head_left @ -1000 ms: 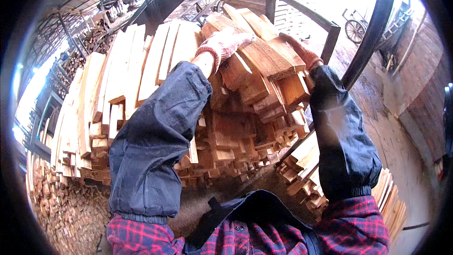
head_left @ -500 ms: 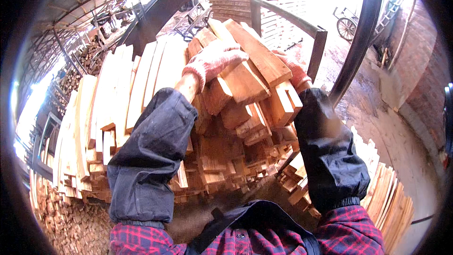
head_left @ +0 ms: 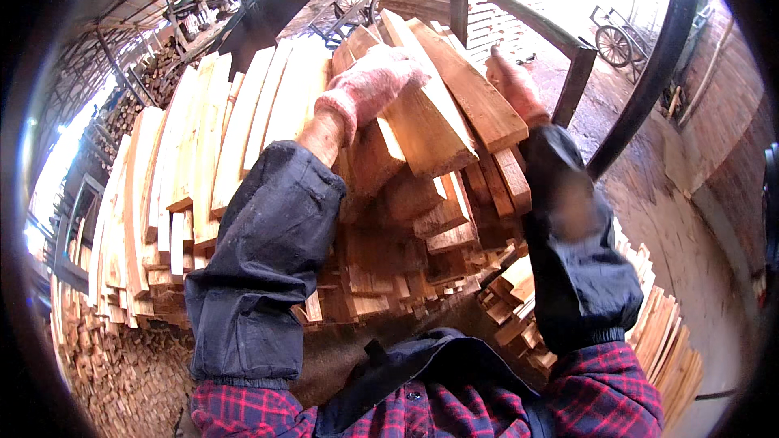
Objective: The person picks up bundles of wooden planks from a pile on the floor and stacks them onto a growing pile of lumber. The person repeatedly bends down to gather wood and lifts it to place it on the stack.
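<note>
My left hand (head_left: 377,85), in a pinkish work glove, lies over the top of a stack of sawn boards. Its fingers curl round the edge of a thick wooden plank (head_left: 428,134). Just right of that, another plank (head_left: 471,89) rests on the stack at a slant, its near end sticking out. My right hand (head_left: 518,91), also gloved, is at the right side of the stack with its thumb raised and apart; its other fingers are partly hidden. Under both hands, shorter board ends (head_left: 450,219) jut toward me at uneven lengths.
A row of long pale boards (head_left: 235,130) stretches left. Dark metal posts (head_left: 649,73) and a bent frame rail (head_left: 523,16) stand beyond the right hand. Lower right lies another board stack (head_left: 661,324). A two-wheeled cart (head_left: 614,45) and a tall slatted wood pile (head_left: 503,0) are farther back.
The right hand's thumb now shows raised beside the boards. The left hand has shifted slightly up in view, its fingers more curled. The top planks appear slightly farther right in view.
</note>
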`<action>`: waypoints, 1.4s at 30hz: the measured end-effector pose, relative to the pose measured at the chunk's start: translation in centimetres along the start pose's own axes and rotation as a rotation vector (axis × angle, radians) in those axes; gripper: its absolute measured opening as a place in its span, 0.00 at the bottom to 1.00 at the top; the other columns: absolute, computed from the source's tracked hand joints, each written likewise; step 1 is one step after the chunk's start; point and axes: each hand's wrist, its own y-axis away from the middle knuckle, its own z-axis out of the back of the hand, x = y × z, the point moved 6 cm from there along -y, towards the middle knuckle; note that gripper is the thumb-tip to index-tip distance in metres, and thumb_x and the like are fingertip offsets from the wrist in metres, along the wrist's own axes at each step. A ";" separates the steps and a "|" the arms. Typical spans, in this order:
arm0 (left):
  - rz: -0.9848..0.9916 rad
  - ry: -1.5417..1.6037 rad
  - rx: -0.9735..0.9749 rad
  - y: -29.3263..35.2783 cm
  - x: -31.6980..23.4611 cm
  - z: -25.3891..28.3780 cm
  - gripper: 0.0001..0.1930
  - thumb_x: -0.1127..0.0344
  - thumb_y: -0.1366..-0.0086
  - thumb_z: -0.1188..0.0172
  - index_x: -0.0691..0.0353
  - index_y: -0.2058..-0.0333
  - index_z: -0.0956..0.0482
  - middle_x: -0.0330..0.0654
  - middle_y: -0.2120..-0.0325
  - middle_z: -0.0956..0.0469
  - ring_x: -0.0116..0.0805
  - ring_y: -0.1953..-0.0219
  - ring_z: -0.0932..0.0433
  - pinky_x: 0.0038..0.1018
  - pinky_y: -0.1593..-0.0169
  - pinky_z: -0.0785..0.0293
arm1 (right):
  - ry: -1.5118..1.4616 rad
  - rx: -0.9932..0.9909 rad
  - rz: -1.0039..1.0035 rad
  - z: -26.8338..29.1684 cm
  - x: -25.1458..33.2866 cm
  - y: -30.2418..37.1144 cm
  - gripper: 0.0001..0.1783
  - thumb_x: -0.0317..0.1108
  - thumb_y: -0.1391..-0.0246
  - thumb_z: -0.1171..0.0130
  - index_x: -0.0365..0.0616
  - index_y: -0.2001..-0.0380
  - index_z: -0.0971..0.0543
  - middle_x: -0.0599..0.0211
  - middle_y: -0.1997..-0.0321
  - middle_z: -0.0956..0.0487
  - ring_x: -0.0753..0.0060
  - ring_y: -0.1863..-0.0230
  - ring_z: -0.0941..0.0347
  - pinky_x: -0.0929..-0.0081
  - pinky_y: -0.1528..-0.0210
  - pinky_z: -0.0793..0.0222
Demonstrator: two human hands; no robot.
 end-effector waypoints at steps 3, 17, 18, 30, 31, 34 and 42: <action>-0.089 -0.219 0.069 -3.0 -2.0 -3.0 0.09 0.65 0.35 0.45 0.56 0.58 0.20 0.47 0.52 0.25 0.46 0.45 0.30 0.35 0.39 0.35 | 0.196 0.308 0.130 1.9 3.6 3.0 0.32 0.45 0.41 0.39 0.37 0.39 0.31 0.62 0.44 0.25 0.68 0.44 0.29 0.74 0.40 0.35; -0.178 0.144 -0.177 9.1 -14.8 3.1 0.19 0.55 0.47 0.38 0.62 0.61 0.23 0.50 0.63 0.23 0.53 0.55 0.25 0.42 0.53 0.27 | 0.633 0.507 0.346 -6.3 5.5 12.5 0.32 0.47 0.35 0.52 0.34 0.36 0.35 0.55 0.34 0.32 0.63 0.34 0.38 0.70 0.31 0.46; -0.088 0.184 -0.207 11.5 -15.4 2.6 0.20 0.50 0.49 0.41 0.63 0.67 0.18 0.53 0.66 0.20 0.53 0.60 0.21 0.42 0.54 0.24 | 0.663 0.493 0.411 -7.4 4.9 14.3 0.32 0.47 0.35 0.52 0.34 0.37 0.35 0.55 0.35 0.32 0.63 0.34 0.37 0.70 0.31 0.46; 1.182 0.951 -0.754 55.3 -22.8 -6.8 0.30 0.43 0.40 0.40 0.57 0.46 0.24 0.49 0.55 0.19 0.45 0.52 0.20 0.36 0.47 0.26 | 0.897 1.022 0.224 -25.6 -15.5 36.9 0.32 0.49 0.35 0.56 0.30 0.42 0.30 0.51 0.37 0.29 0.56 0.35 0.35 0.65 0.31 0.46; 1.330 0.916 -0.710 57.8 -24.2 -6.5 0.28 0.44 0.39 0.40 0.58 0.47 0.23 0.48 0.55 0.18 0.43 0.52 0.20 0.35 0.47 0.26 | 0.900 1.086 0.239 -28.0 -16.3 39.0 0.32 0.49 0.36 0.56 0.30 0.43 0.29 0.50 0.38 0.29 0.56 0.35 0.35 0.64 0.31 0.46; 1.643 0.829 -0.665 64.7 -28.5 -5.2 0.24 0.49 0.38 0.40 0.59 0.49 0.21 0.46 0.55 0.18 0.39 0.51 0.21 0.32 0.46 0.27 | 0.848 1.277 0.333 -35.5 -17.4 45.2 0.32 0.50 0.36 0.57 0.29 0.44 0.28 0.50 0.38 0.28 0.54 0.36 0.35 0.63 0.32 0.46; 1.807 0.742 -1.170 79.9 -37.6 -3.2 0.18 0.57 0.36 0.41 0.62 0.53 0.20 0.45 0.56 0.18 0.38 0.53 0.21 0.31 0.48 0.27 | 0.332 1.841 0.764 -56.6 -14.2 67.2 0.34 0.54 0.46 0.48 0.30 0.51 0.22 0.41 0.47 0.22 0.43 0.44 0.26 0.56 0.39 0.35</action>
